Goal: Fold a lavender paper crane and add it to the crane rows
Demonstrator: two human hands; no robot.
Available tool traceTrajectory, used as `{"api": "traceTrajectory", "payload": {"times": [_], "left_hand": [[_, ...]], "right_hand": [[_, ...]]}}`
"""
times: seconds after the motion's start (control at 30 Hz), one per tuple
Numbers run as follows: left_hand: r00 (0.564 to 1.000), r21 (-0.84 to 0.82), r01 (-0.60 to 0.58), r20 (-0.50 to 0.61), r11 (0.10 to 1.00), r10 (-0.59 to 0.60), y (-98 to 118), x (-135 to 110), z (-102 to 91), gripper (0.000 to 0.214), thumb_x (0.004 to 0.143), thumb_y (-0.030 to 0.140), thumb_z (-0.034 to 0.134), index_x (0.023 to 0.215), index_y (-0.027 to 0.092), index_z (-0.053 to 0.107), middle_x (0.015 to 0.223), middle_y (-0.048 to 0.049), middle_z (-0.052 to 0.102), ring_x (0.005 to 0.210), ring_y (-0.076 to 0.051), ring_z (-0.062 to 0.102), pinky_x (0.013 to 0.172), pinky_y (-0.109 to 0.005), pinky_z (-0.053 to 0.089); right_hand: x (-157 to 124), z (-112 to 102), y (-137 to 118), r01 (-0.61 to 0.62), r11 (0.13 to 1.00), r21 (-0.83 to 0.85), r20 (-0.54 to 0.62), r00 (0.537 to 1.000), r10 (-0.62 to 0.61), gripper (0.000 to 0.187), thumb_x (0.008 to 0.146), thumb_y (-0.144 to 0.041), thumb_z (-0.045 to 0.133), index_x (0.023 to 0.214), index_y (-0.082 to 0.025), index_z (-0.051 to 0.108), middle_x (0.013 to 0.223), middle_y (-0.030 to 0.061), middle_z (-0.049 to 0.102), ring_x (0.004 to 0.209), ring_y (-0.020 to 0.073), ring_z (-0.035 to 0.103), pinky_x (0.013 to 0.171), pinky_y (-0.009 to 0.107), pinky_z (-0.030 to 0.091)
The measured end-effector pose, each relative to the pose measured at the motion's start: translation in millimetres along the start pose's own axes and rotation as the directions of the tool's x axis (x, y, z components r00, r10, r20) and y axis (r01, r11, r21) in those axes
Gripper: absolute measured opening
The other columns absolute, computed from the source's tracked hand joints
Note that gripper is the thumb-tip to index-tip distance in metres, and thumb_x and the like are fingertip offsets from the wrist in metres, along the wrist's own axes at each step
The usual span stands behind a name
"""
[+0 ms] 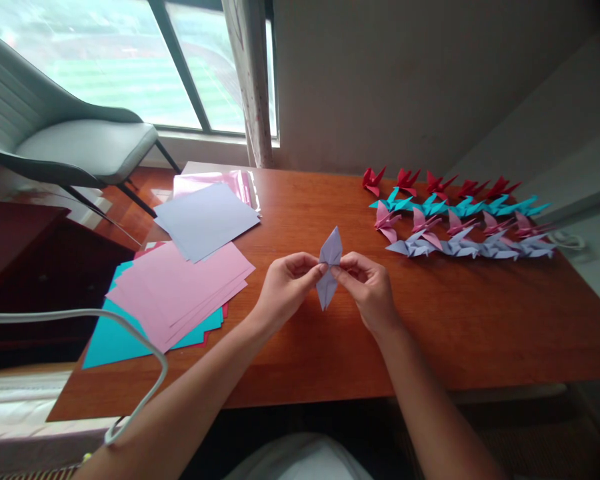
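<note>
Between my two hands, above the middle of the table, is a pale lavender piece of folded paper [331, 248] in a narrow diamond shape, its points facing up and down in the view. My left hand [291, 283] pinches its left edge near the middle with thumb and forefinger. On the opposite edge, my right hand [369, 285] pinches it the same way. The two thumb tips almost meet at the paper's centre, covering part of it. A crease runs along its length.
Rows of folded paper cranes stand at the right: red [407, 180], turquoise [433, 204], pink [423, 223] and lavender [460, 245]. Left lie lavender sheets [207, 220], pink sheets [180, 287], turquoise sheets [113, 343] and a clear plastic wrapper [237, 183]. A white cable [130, 327] loops near my left forearm.
</note>
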State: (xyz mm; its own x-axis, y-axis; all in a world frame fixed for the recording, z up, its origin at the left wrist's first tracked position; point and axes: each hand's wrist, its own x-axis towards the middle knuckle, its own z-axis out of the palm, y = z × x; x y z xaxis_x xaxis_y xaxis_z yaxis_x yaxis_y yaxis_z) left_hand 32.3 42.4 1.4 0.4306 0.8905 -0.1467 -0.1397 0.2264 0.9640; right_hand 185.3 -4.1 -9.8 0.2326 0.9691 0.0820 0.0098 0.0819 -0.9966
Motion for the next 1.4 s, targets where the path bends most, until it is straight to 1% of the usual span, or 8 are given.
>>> {"api": "traceTrajectory", "payload": {"times": [0.2,0.43,0.57,0.8,1.03,1.13,1.27,1.4], "left_hand": [[1.000,0.008,-0.005,-0.004,1.000,0.005,2.7,-0.4,2.4,0.030,0.073,0.041,0.081,0.077,0.013,0.071,0.072,-0.0024,0.070,0.065,-0.012,0.061,0.061,-0.021,0.048],[0.999,0.060,-0.041,-0.012,0.997,0.041,1.4,0.3,0.9,0.029,0.074,0.041,0.079,0.077,0.014,0.071,0.074,-0.0033,0.071,0.067,-0.014,0.063,0.062,-0.023,0.048],[0.999,0.054,-0.048,0.007,0.997,0.048,-0.5,-0.7,0.3,0.027,0.075,0.040,0.078,0.077,0.014,0.071,0.075,-0.0042,0.072,0.068,-0.016,0.064,0.064,-0.024,0.049],[0.995,0.061,-0.097,-0.016,0.993,0.098,1.6,-3.3,2.7,0.023,0.075,0.036,0.078,0.075,0.014,0.071,0.073,-0.0037,0.071,0.067,-0.015,0.063,0.063,-0.023,0.047],[0.985,0.107,-0.147,-0.071,0.983,0.155,-2.0,-1.2,4.3,0.025,0.080,0.038,0.075,0.080,0.014,0.070,0.076,-0.0034,0.070,0.069,-0.014,0.062,0.064,-0.022,0.048],[0.981,0.131,-0.167,-0.077,0.977,0.178,-0.8,-1.9,5.3,0.024,0.080,0.038,0.076,0.081,0.015,0.070,0.077,-0.0031,0.070,0.070,-0.014,0.062,0.064,-0.022,0.049],[0.993,0.087,-0.114,-0.028,0.990,0.116,2.6,-2.5,5.2,0.028,0.082,0.042,0.073,0.083,0.015,0.071,0.078,-0.0032,0.070,0.070,-0.014,0.063,0.065,-0.023,0.051],[0.995,0.079,-0.088,-0.030,0.993,0.091,3.3,-2.3,2.6,0.030,0.080,0.044,0.073,0.079,0.014,0.070,0.073,-0.0032,0.068,0.066,-0.015,0.062,0.063,-0.024,0.051]], "right_hand": [[0.1,0.1,-0.8,-0.043,0.998,0.040,0.020,0.999,0.043,0.011,0.084,-0.033,0.071,0.084,-0.021,0.073,0.079,0.0008,0.069,0.070,0.0150,0.060,0.064,0.027,0.047],[0.9,0.0,2.6,0.023,0.991,-0.134,-0.002,1.000,-0.023,0.015,0.085,-0.037,0.070,0.086,-0.022,0.073,0.081,0.0030,0.071,0.072,0.0173,0.062,0.066,0.029,0.049],[0.0,0.0,3.7,0.066,0.984,-0.164,0.006,0.998,-0.066,0.011,0.084,-0.033,0.069,0.082,-0.022,0.070,0.079,0.0013,0.068,0.070,0.0159,0.059,0.065,0.028,0.048],[-0.2,0.0,4.1,0.107,0.980,-0.167,0.008,0.994,-0.107,0.008,0.085,-0.030,0.069,0.081,-0.022,0.070,0.079,0.0006,0.068,0.070,0.0150,0.058,0.065,0.027,0.046],[1.5,1.1,6.1,0.009,0.995,-0.098,-0.048,0.999,-0.014,0.020,0.085,-0.042,0.070,0.087,-0.022,0.073,0.081,0.0022,0.071,0.072,0.0172,0.063,0.066,0.028,0.048],[1.0,0.1,4.7,0.054,0.990,-0.128,-0.056,0.997,-0.061,0.018,0.086,-0.040,0.070,0.084,-0.022,0.072,0.079,0.0016,0.070,0.071,0.0166,0.063,0.065,0.028,0.047],[0.3,-1.0,3.1,0.100,0.980,-0.174,-0.078,0.990,-0.115,0.016,0.086,-0.038,0.069,0.084,-0.023,0.072,0.080,0.0019,0.069,0.071,0.0168,0.062,0.065,0.029,0.047],[0.4,-0.9,3.2,0.085,0.983,-0.163,-0.058,0.994,-0.095,0.018,0.086,-0.040,0.069,0.084,-0.022,0.073,0.081,0.0027,0.070,0.071,0.0173,0.062,0.065,0.029,0.048]]}}
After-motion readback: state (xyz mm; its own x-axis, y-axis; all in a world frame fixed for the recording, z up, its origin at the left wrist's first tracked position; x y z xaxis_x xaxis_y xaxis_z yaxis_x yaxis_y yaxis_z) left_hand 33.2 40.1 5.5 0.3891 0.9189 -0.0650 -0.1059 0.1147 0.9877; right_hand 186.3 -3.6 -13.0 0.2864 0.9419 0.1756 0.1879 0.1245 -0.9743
